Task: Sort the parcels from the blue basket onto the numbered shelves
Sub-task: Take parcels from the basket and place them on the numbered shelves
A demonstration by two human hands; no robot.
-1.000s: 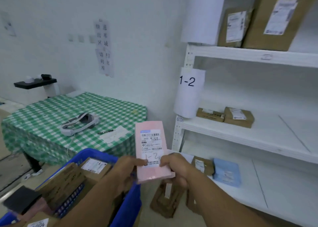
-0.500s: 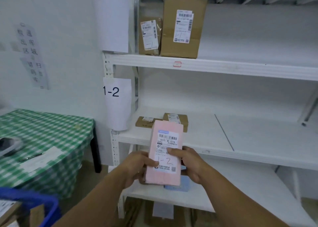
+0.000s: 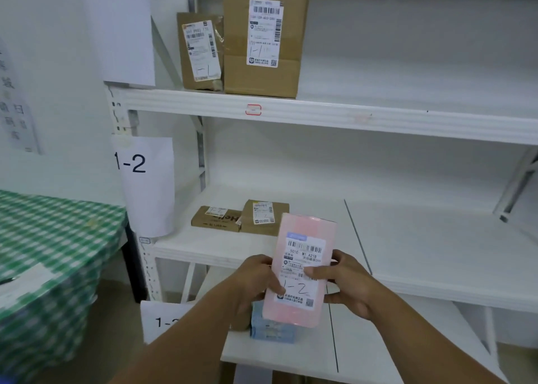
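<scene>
Left grip and right grip are both gripping the pink parcel, one on each long edge. Thumbs are lying across the white label and the fingers are curling behind.

You're holding it upright in the air with the label facing you. In view it's overlapping the front edge of the middle shelf. Can't tell how far out from the shelf it's sitting.

The label is showing a handwritten "1-2". The sign hanging on the left post beside the middle shelf is reading "1-2" as well.

Two flat brown parcels are lying at the left end of that shelf, just behind the pink one: long one on the left, squarer one touching its right end.

The top shelf is carrying two upright boxes side by side: small box on the left, big box on the right. Both labels are showing a handwritten "1-1". A red-outlined tag is sitting on that shelf's front edge.

A blue parcel is lying on the lower shelf, partly hidden behind the pink parcel. The lower sign is half covered by your left arm, so only "1-" is reading.

The worktop, in a green check cloth, is standing to your left and is blurred.
</scene>
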